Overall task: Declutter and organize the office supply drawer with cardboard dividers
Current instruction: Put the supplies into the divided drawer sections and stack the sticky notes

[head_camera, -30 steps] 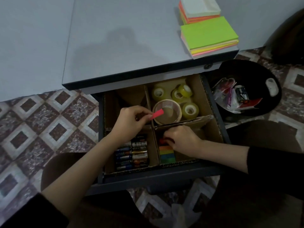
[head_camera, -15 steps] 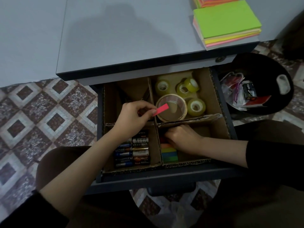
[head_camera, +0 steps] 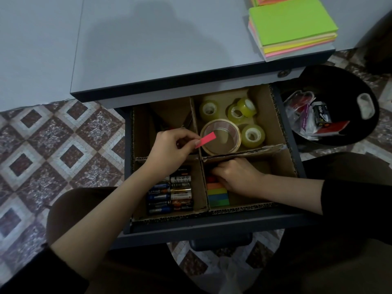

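Dark metal drawer [head_camera: 191,229], open, seemingly nearly sorted.
Brown cardboard dividers [head_camera: 194,115] separate tape rolls [head_camera: 252,135] and batteries [head_camera: 171,193]; left hand [head_camera: 169,149] pinches pink paper strip [head_camera: 205,140]; right hand [head_camera: 237,177] covers striped flag pad [head_camera: 218,196], grip unclear; neon notepads [head_camera: 290,28] lie outside.

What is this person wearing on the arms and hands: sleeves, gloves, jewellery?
The left hand and right hand are bare: no gloves, no visible rings or watch. The black left sleeve and right sleeve stop near the elbows, leaving the forearms uncovered.

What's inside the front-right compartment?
A pad of coloured flags along its left wall. The right hand grips the pad's far end and covers the floor beside it; nothing else shows.
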Available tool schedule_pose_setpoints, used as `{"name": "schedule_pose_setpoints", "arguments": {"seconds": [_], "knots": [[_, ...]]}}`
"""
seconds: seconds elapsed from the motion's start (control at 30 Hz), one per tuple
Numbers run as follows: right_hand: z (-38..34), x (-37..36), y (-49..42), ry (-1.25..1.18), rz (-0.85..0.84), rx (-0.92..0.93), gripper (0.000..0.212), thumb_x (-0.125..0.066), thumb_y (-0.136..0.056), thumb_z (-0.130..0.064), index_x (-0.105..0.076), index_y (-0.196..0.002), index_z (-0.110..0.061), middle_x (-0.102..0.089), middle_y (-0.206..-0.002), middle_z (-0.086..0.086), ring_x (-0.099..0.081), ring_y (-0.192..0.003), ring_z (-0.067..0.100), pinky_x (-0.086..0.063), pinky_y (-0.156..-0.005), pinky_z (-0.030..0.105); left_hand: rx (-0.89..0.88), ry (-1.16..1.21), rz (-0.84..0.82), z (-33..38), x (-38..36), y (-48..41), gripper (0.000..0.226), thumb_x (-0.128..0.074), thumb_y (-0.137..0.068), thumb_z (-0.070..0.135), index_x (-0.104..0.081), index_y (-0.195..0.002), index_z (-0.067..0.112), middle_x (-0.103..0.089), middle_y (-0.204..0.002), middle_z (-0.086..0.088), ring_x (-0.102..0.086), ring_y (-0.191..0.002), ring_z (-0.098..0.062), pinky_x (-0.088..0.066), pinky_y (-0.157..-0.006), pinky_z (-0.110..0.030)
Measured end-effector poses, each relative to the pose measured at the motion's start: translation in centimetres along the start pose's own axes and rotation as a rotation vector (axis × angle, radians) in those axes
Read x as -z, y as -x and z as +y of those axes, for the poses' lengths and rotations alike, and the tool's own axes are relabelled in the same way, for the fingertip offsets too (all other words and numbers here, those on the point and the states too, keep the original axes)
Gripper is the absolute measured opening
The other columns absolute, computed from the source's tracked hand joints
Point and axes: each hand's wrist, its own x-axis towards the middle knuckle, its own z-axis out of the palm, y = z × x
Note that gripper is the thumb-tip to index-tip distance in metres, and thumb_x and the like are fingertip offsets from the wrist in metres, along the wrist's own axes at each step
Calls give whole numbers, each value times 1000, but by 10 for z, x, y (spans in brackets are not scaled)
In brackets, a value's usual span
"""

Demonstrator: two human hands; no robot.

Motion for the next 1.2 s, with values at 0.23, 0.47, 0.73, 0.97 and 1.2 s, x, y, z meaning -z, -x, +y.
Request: {"name": "schedule_pose_setpoints", "arguments": {"seconds": [0.23,0.47,0.73,0.97,1.2], "knots": [[-3,8,2,-125,-52,-140,30,-52,-84,-7,-69,-109,-10,-67,-109,12,-60,-101,32,-50,-79,42,14,4,-2,0,-1,0,16,-62,-87,14,-62,-93,28,-60,-82,17,-59,-79,-2,-47,-72,-12],[-10,15,5,-78,-92,-177,33,-49,-87,-9,-65,-116,-14,-65,-115,10,-58,-106,30,-49,-82,39,20,5,-3,1,-1,0,16,-61,-87,15,-62,-92,30,-60,-81,17,-59,-78,-4,-46,-71,-14],[-9,16,4,-202,-115,-212,29,-52,-85,-10,-72,-106,-15,-69,-108,4,-61,-103,25,-49,-81,36,19,4,2,0,-2,0,16,-61,-87,15,-62,-93,30,-60,-81,18,-59,-77,-3,-46,-69,-11],[-13,22,12,-224,109,-122,31,-56,-73,-5,-76,-94,-14,-74,-95,3,-69,-87,26,-58,-68,40,21,11,9,1,-2,0,17,-61,-87,15,-61,-92,31,-59,-81,20,-57,-75,4,-45,-69,-8],[-16,23,9,-307,74,-209,31,-56,-75,-1,-74,-99,-10,-72,-95,12,-67,-90,32,-55,-74,45,25,9,12,0,-3,0,15,-61,-87,16,-62,-95,28,-60,-83,18,-58,-77,0,-44,-69,-6]]}}
